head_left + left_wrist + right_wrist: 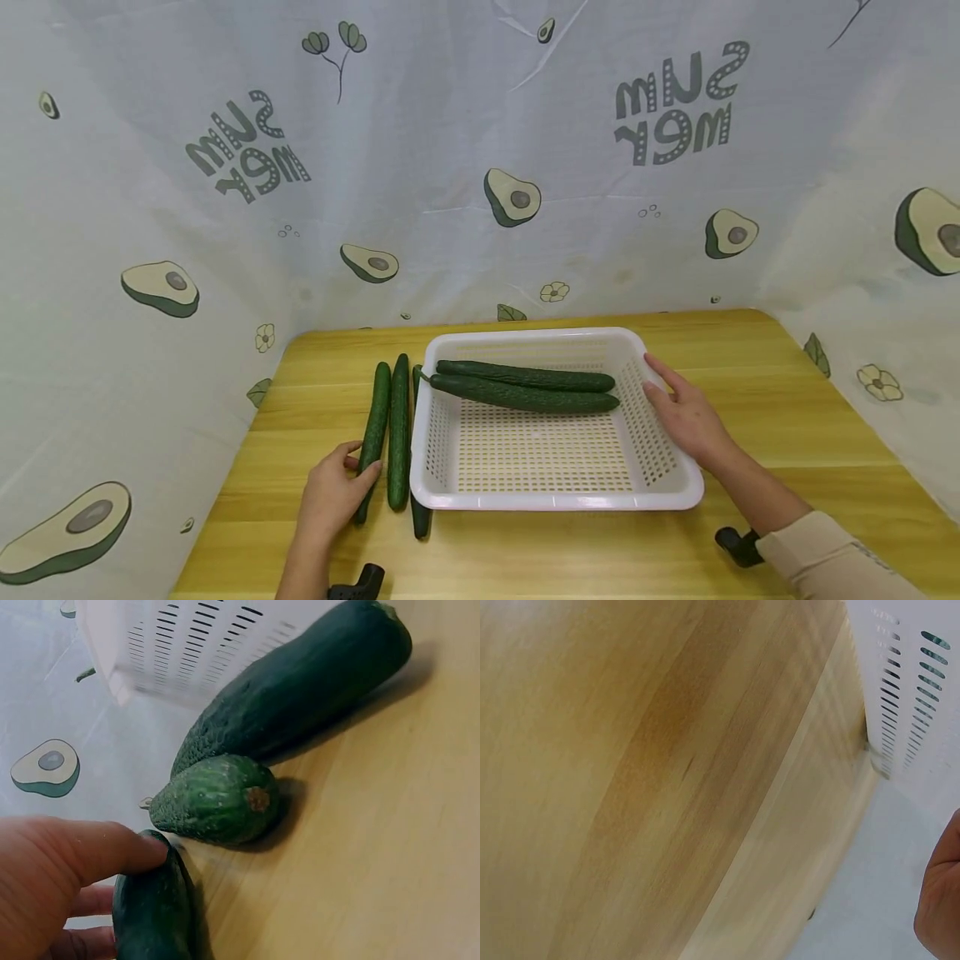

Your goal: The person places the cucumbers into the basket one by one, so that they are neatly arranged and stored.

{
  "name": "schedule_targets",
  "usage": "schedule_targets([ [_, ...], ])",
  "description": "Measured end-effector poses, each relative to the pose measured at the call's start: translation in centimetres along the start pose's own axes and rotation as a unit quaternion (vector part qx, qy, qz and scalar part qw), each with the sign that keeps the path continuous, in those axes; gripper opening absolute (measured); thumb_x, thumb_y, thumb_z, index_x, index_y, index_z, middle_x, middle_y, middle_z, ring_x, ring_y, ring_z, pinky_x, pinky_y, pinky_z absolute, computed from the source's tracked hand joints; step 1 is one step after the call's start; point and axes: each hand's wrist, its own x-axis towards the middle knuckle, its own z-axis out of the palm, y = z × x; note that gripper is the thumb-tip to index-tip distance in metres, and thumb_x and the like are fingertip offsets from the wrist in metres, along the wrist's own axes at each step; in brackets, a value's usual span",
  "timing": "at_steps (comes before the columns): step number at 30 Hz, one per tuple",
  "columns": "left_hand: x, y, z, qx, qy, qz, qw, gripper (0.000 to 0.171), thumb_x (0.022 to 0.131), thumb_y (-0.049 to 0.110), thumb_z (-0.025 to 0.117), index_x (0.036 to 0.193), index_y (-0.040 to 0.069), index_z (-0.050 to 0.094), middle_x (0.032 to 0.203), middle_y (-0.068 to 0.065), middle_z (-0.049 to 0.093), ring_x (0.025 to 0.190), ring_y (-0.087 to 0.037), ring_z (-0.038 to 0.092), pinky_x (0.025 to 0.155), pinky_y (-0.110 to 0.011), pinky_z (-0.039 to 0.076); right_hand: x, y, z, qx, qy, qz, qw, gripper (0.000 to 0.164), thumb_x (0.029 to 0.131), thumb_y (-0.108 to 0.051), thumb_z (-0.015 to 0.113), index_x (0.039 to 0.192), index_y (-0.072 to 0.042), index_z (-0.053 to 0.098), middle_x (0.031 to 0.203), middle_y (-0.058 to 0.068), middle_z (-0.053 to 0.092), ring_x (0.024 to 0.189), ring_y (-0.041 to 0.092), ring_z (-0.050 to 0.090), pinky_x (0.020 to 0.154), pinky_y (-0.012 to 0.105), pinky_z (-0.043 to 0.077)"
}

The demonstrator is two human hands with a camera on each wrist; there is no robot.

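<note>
In the head view my left hand (333, 492) has its thumb and fingers on either side of the leftmost cucumber (377, 412), near its front end. The left wrist view shows the thumb (124, 847) pressed to that cucumber's top and fingers behind it. Beside it lie a second cucumber (400, 433) and a third one (422, 517), partly hidden by the basket. My right hand (690, 421) grips the right rim of the white plastic basket (555, 502). Two cucumbers lie crosswise inside, an upper one (525, 376) and a lower one (525, 394).
The wooden table (555, 550) ends at a pale curtain (435, 167) printed with avocados, which hangs behind it and along both sides. Dark wrist mounts, the left one (358, 583) and the right one (738, 547), sit by the forearms near the front.
</note>
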Motion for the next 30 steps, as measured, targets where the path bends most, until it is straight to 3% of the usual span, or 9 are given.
schedule_targets([
  [7, -0.2, 0.2, -0.4, -0.002, 0.011, -0.007, 0.9999, 0.049, 0.097, 0.021, 0.065, 0.137, -0.006, 0.058, 0.1, -0.019, 0.07, 0.076, -0.022, 0.064, 0.064, -0.037, 0.051, 0.1, 0.3, 0.1, -0.003, 0.001, 0.002, 1.0, 0.067, 0.109, -0.052, 0.035, 0.166, -0.028, 0.009, 0.136, 0.04, 0.055, 0.082, 0.025, 0.076, 0.063, 0.039, 0.062],
  [15, -0.6, 0.4, -0.7, -0.015, 0.013, -0.029, 0.9994, 0.056, 0.104, 0.031, 0.055, 0.146, -0.005, 0.048, 0.12, -0.031, 0.064, 0.103, -0.041, 0.065, 0.084, -0.057, 0.053, 0.1, 0.5, 0.0, -0.013, 0.006, -0.004, 1.0, 0.066, 0.11, -0.05, 0.033, 0.167, -0.025, 0.01, 0.136, 0.04, 0.055, 0.084, 0.024, 0.075, 0.064, 0.038, 0.061],
  [22, -0.5, 0.4, -0.8, -0.028, 0.012, -0.043, 0.9986, 0.057, 0.106, 0.037, 0.054, 0.147, -0.002, 0.048, 0.111, -0.026, 0.069, 0.088, -0.031, 0.068, 0.072, -0.045, 0.054, 0.0, 0.5, 0.2, -0.009, 0.007, -0.008, 1.0, 0.066, 0.11, -0.049, 0.034, 0.166, -0.024, 0.01, 0.138, 0.04, 0.054, 0.088, 0.026, 0.075, 0.066, 0.037, 0.061],
  [30, -0.6, 0.5, -1.1, -0.039, 0.043, -0.039, 0.9976, 0.057, 0.105, 0.039, 0.056, 0.146, -0.001, 0.051, 0.104, -0.022, 0.069, 0.072, -0.019, 0.061, 0.06, -0.032, 0.046, 0.0, 0.5, 0.1, -0.003, 0.005, -0.013, 1.0, 0.065, 0.111, -0.048, 0.033, 0.167, -0.024, 0.009, 0.14, 0.04, 0.052, 0.089, 0.027, 0.075, 0.066, 0.037, 0.061],
])
